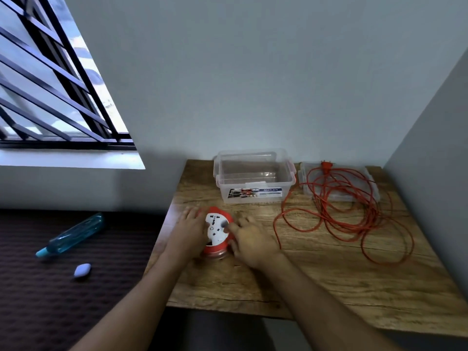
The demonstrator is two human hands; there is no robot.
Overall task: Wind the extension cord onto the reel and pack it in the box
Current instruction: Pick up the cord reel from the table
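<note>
I see the red round plastic reel with a white socket face point(217, 231) on the wooden desk point(329, 279), gripped by the left hand point(188, 230) and right hand point(249, 239). The loose orange extension cord point(354, 211) lies right of the open clear plastic box point(254, 174), partly over the clear lid point(339, 183).

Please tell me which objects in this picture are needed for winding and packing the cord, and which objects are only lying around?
Needed for the job:
- reel, held between left hand and right hand
- orange cord, loose on the table
- clear box, open
- lid, under the cord

Only lying around:
- blue bottle
- small pale oval object
</note>
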